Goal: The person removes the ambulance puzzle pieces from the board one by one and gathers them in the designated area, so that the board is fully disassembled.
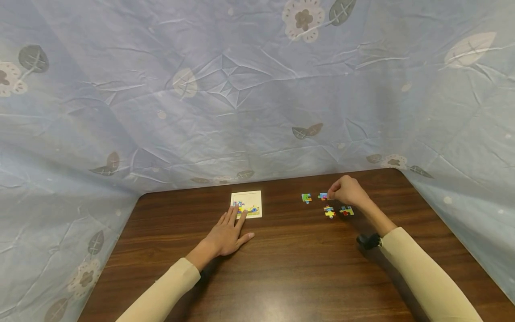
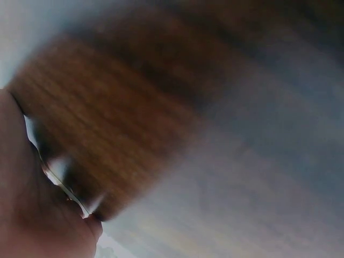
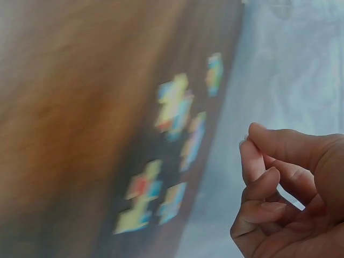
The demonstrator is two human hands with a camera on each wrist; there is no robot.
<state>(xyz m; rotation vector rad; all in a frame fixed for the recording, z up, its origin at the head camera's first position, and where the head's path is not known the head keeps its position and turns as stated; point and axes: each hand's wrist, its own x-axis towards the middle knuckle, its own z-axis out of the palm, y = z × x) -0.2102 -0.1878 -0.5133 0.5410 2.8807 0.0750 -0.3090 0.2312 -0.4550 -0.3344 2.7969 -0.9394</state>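
Note:
My left hand lies with its fingers spread, their tips over the lower left of a small square puzzle board. The board has a pale frame and a few coloured pieces along its bottom. At the right, my right hand hovers by loose jigsaw pieces, thumb and forefinger together and the other fingers curled. Nothing shows between its fingertips in the right wrist view. Its fingertips overlap a blue and pink piece in the head view. Around it lie a green piece, a yellow piece and a red and yellow piece.
The brown wooden table carries the board and pieces. A pale blue flowered cloth hangs close behind the table and along both sides. A black band sits at my right wrist. The left wrist view is mostly blurred.

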